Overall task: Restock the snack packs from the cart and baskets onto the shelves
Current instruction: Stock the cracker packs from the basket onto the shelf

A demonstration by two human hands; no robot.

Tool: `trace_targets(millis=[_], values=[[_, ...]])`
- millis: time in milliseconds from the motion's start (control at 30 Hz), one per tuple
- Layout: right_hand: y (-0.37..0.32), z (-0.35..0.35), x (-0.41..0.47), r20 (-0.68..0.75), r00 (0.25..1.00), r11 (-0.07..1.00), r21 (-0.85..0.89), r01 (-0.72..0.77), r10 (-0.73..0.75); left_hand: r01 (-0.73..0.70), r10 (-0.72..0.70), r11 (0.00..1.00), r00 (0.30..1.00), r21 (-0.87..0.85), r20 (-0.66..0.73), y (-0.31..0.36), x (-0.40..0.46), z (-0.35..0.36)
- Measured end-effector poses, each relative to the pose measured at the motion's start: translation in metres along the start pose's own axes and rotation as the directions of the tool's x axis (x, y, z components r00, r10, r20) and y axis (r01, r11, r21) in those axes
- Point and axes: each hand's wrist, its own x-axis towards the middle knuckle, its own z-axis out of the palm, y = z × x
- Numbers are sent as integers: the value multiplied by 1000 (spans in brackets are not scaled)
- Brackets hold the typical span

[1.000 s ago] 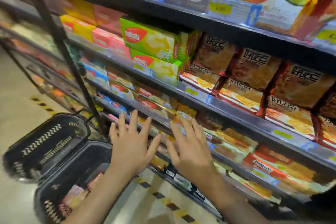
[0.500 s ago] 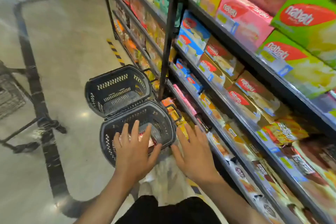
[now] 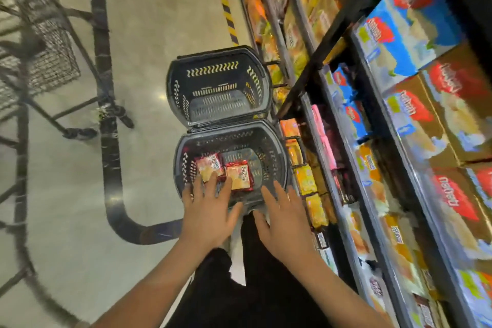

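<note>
Turned from shelves (image 3: 343, 120) down to near basket (image 3: 279, 146) on floor. Two packs (image 3: 238, 176) at basket bottom. Left hand (image 3: 206, 214) over near rim, right hand (image 3: 286, 221) beside; fingers spread, holding nothing. Pickup judged next.

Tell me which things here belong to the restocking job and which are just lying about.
Job: two snack packs in near basket; far basket, nothing visible inside; shelves; left hand, right hand, both open.
Not involved: yellow-black floor tape; dark floor stripe.
</note>
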Motion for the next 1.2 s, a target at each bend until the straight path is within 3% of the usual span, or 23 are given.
trace_targets(millis=[300,467,733,867,1067,1200], values=[[81,49,121,324,944,986,-127,111,-65,210,-205,978,953,3,224,-8,78,65],[89,89,170,456,887,977,-147,153,-70,208,-197,978,926,1,323,-30,104,110],[86,232,255,527,847,996,-74,-39,72,153,-156,987,916,37,371,-98,193,234],[90,318,302,508,836,976,-46,-212,206,109,-131,991,905,77,405,-136,258,308],[114,436,341,574,710,862,14,-506,408,89,-120,991,925,101,361,-174,331,392],[125,474,345,581,680,802,77,-592,446,146,-156,988,912,55,379,-188,357,414]])
